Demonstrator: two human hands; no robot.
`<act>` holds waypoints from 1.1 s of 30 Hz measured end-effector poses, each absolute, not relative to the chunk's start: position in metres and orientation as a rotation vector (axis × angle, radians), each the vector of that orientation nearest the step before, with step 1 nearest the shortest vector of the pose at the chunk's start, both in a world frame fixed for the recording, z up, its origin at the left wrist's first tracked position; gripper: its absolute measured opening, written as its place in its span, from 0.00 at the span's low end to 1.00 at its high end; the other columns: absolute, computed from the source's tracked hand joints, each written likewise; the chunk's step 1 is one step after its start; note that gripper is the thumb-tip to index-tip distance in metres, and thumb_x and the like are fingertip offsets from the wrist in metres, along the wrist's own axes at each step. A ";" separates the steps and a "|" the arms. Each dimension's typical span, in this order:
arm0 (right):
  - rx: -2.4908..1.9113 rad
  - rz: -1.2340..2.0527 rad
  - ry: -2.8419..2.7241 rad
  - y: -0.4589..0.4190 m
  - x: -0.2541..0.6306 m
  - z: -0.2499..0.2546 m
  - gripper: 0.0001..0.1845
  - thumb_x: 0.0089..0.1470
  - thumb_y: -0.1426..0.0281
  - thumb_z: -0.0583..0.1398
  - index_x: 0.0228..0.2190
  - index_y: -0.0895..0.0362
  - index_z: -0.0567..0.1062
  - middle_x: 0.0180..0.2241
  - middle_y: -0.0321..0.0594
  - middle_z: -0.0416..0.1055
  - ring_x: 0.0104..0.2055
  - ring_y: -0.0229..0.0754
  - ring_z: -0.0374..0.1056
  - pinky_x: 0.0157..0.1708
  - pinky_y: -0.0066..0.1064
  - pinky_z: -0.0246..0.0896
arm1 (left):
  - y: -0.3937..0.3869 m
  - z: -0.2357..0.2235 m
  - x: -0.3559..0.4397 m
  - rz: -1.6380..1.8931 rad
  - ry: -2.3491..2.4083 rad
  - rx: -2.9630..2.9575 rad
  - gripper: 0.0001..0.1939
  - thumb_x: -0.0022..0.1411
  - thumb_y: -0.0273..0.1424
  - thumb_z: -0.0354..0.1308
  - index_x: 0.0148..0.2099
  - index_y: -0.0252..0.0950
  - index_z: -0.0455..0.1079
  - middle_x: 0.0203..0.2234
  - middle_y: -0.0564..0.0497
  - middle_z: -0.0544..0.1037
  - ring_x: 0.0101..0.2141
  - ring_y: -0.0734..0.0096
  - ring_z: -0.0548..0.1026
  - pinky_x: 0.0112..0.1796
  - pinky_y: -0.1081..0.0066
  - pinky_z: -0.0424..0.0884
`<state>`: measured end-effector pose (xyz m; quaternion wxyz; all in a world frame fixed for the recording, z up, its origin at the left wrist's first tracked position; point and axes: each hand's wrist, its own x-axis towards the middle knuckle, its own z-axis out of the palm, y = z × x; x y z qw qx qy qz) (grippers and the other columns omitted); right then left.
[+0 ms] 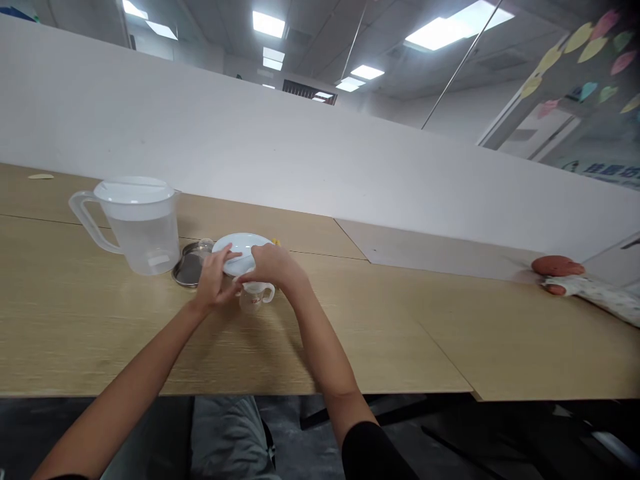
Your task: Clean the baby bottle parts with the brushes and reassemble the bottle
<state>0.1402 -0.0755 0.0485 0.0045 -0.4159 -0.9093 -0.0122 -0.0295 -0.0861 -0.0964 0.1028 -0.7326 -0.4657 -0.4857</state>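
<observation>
My left hand (215, 275) is at the near left edge of a white dish (241, 239), thumb and fingers apart, its thumb reaching toward my other hand. Bent over the dish's near right side, my right hand (273, 264) has its fingers curled together. Whatever lies between those fingertips is too small or hidden to make out. Just below both hands stands a small clear measuring cup (251, 300) with a handle and red markings. The hands partly cover its top and the front of the dish.
A large lidded plastic pitcher (145, 230) stands on the left. Between it and the dish lies a round metal tray (187, 268) with a small clear item at its back. A yellow bit (276, 241) shows behind my right hand. Orange-and-white objects (557, 267) lie far right, by the white partition (300, 153).
</observation>
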 end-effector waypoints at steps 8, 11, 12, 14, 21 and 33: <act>-1.291 -0.052 -2.761 -0.079 0.159 0.064 0.25 0.59 0.51 0.55 0.41 0.61 0.74 0.41 0.52 0.76 0.42 0.48 0.72 0.36 0.33 0.62 | -0.067 -0.093 -0.078 -1.262 -1.975 -1.653 0.23 0.65 0.37 0.44 0.57 0.31 0.65 0.49 0.35 0.74 0.51 0.45 0.68 0.50 0.47 0.62; -1.280 -0.010 -2.762 -0.076 0.163 0.065 0.23 0.59 0.54 0.56 0.45 0.60 0.73 0.42 0.49 0.76 0.42 0.48 0.72 0.34 0.32 0.60 | -0.063 -0.101 -0.084 -0.980 -2.099 -1.736 0.24 0.65 0.36 0.43 0.58 0.30 0.65 0.50 0.34 0.74 0.53 0.44 0.68 0.50 0.48 0.62; -1.276 0.004 -2.758 -0.074 0.164 0.064 0.23 0.59 0.55 0.56 0.47 0.59 0.72 0.42 0.48 0.76 0.42 0.48 0.71 0.34 0.31 0.60 | -0.063 -0.103 -0.084 -0.894 -2.138 -1.758 0.25 0.65 0.36 0.42 0.58 0.30 0.64 0.50 0.34 0.73 0.54 0.45 0.67 0.50 0.49 0.62; -1.262 0.028 -2.751 -0.073 0.165 0.064 0.23 0.59 0.55 0.56 0.48 0.58 0.71 0.43 0.48 0.76 0.44 0.48 0.71 0.35 0.31 0.60 | -0.064 -0.105 -0.082 -0.724 -2.232 -1.786 0.25 0.67 0.36 0.39 0.59 0.31 0.64 0.50 0.35 0.74 0.53 0.48 0.68 0.51 0.51 0.63; -1.228 0.065 -2.752 -0.075 0.166 0.064 0.24 0.59 0.55 0.56 0.50 0.58 0.70 0.42 0.47 0.76 0.45 0.48 0.71 0.35 0.31 0.59 | -0.071 -0.093 -0.074 -0.361 -2.383 -1.790 0.24 0.67 0.34 0.36 0.50 0.32 0.71 0.40 0.35 0.79 0.44 0.48 0.75 0.47 0.52 0.64; -1.254 0.143 -2.704 -0.076 0.171 0.070 0.24 0.59 0.57 0.56 0.50 0.59 0.71 0.43 0.49 0.76 0.44 0.49 0.71 0.35 0.32 0.59 | -0.072 -0.096 -0.076 -0.511 -2.296 -1.706 0.24 0.64 0.34 0.40 0.57 0.28 0.63 0.46 0.33 0.75 0.48 0.48 0.72 0.45 0.54 0.65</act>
